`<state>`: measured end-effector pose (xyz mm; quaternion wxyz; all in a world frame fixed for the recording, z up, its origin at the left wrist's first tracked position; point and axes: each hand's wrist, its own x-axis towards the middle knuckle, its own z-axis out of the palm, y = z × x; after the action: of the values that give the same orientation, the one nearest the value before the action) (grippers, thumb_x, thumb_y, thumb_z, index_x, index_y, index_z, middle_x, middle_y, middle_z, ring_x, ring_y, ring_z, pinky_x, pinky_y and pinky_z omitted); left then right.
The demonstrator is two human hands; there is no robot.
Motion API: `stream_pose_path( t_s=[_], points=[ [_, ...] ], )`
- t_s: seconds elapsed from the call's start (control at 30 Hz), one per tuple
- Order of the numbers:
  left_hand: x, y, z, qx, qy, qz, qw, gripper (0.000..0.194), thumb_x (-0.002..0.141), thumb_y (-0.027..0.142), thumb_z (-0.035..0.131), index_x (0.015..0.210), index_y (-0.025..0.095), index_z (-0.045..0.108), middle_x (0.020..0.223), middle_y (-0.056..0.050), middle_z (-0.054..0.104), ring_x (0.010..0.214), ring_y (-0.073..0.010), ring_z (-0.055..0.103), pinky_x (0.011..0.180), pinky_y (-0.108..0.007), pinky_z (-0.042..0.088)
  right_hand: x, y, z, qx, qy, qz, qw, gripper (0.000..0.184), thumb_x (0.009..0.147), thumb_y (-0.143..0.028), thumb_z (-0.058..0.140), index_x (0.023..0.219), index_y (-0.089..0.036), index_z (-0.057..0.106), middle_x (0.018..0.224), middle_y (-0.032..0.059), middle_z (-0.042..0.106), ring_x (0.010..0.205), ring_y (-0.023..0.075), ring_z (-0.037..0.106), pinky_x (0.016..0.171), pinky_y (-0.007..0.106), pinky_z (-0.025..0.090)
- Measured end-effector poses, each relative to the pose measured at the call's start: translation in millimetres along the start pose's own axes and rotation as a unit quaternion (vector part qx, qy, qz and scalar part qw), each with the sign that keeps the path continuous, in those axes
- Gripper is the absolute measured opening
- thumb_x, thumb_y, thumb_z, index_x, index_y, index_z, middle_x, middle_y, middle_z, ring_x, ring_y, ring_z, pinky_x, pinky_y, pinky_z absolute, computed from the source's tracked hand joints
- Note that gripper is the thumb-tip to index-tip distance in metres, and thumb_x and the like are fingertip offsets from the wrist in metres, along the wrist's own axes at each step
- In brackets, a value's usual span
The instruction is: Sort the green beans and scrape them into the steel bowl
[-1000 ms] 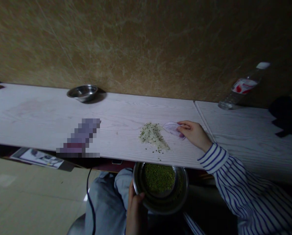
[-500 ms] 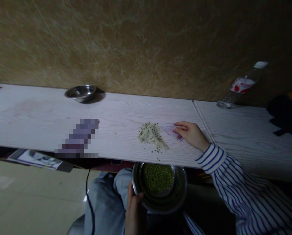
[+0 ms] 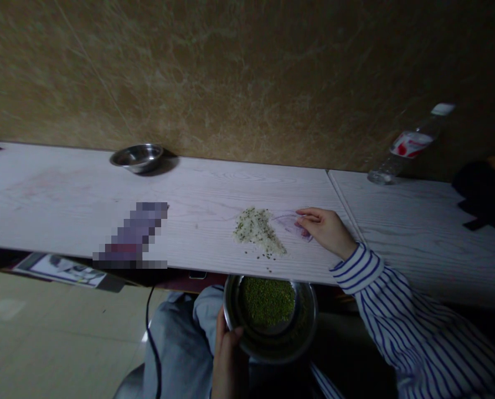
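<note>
My left hand point(image 3: 230, 359) grips the rim of a steel bowl point(image 3: 309, 327) just below the table edge, over my lap. Green beans point(image 3: 268, 301) fill the bowl. On the pale wooden table point(image 3: 65, 199) lies a small heap of mixed rice and green beans point(image 3: 258, 231). Just right of the heap, my right hand point(image 3: 326, 230) rests on the table with its fingers pinched on a thin clear plastic piece point(image 3: 288, 221) that lies flat there. A blue-striped sleeve covers my right arm.
An empty steel bowl point(image 3: 137, 157) stands at the back by the brown wall. A plastic water bottle point(image 3: 407, 145) lies tilted at the far right, near a dark object point(image 3: 484, 197). A pixelated patch point(image 3: 133, 235) lies left of centre. Papers point(image 3: 62, 269) sit on the floor below.
The right hand with the plastic piece has shifted very slightly left and flattened the plastic against the table. The left hand and bowl stay put.
</note>
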<state>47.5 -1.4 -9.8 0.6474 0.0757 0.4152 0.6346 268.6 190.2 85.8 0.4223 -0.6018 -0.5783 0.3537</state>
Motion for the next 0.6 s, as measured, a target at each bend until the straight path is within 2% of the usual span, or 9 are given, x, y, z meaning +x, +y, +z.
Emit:
stream_pose_path(
  t_s=[0.17, 0.3, 0.47, 0.6],
  points=[
    [0, 0, 0.0, -0.003, 0.004, -0.013, 1.000, 0.060, 0.076, 0.028, 0.070, 0.135, 0.030, 0.062, 0.120, -0.005, 0.073, 0.120, -0.0336, 0.062, 0.105, -0.046, 0.044, -8, -9, 9, 0.018, -0.035, 0.025, 0.999, 0.022, 0.074, -0.017, 0.069, 0.095, -0.011, 0.074, 0.070, 0.0062, 0.074, 0.050, 0.0122, 0.063, 0.049, 0.024, 0.052],
    [0, 1, 1.7, 0.000, 0.001, 0.003, 1.000, 0.058, 0.076, 0.026, 0.070, 0.133, 0.029, 0.064, 0.121, -0.006, 0.073, 0.122, -0.0335, 0.060, 0.105, -0.046, 0.044, -10, -11, 6, 0.048, -0.060, 0.024, 0.997, 0.027, 0.074, -0.022, 0.071, 0.098, -0.010, 0.074, 0.072, 0.0079, 0.076, 0.051, 0.0122, 0.064, 0.051, 0.024, 0.053],
    [-3, 3, 3.2, -0.006, 0.001, 0.005, 1.000, 0.056, 0.076, 0.025, 0.070, 0.132, 0.028, 0.065, 0.118, -0.007, 0.074, 0.120, -0.0343, 0.062, 0.104, -0.047, 0.045, -7, -4, -1, 0.031, -0.014, 0.002, 0.999, 0.031, 0.074, -0.027, 0.072, 0.100, -0.010, 0.073, 0.075, 0.0089, 0.076, 0.052, 0.0136, 0.064, 0.049, 0.025, 0.053],
    [-2, 3, 2.5, -0.004, 0.006, -0.004, 1.000, 0.059, 0.075, 0.025, 0.071, 0.133, 0.028, 0.064, 0.118, -0.007, 0.074, 0.120, -0.0346, 0.062, 0.103, -0.046, 0.045, -6, -2, 3, 0.013, 0.001, 0.003, 1.000, 0.025, 0.074, -0.023, 0.071, 0.097, -0.013, 0.074, 0.075, 0.0077, 0.076, 0.053, 0.0144, 0.065, 0.051, 0.027, 0.055]
  ],
)
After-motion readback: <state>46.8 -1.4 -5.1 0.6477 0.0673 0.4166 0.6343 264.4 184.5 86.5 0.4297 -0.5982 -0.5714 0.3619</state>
